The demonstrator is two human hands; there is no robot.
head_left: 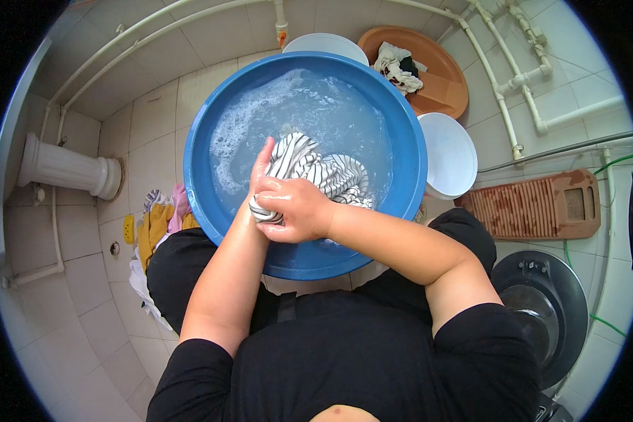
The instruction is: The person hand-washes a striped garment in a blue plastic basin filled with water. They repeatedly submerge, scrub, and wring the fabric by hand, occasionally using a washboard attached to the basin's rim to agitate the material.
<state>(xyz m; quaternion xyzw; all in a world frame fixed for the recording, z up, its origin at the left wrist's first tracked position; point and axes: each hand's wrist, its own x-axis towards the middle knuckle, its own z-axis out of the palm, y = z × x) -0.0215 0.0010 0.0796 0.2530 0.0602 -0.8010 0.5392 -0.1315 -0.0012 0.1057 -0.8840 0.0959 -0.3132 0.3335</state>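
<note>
Your right hand [297,209] and left hand [261,169] both clench the striped cloth [321,171] over the soapy blue basin [401,133], near its near rim.

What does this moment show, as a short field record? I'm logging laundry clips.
left hand: pressed against the striped cloth
right hand: clenched on the striped cloth
basin: blue basin, soapy water, on tiled floor
behind basin: brown basin holding clothes; two white bowls
person's left: clothes pile
person's right: washboard
</note>
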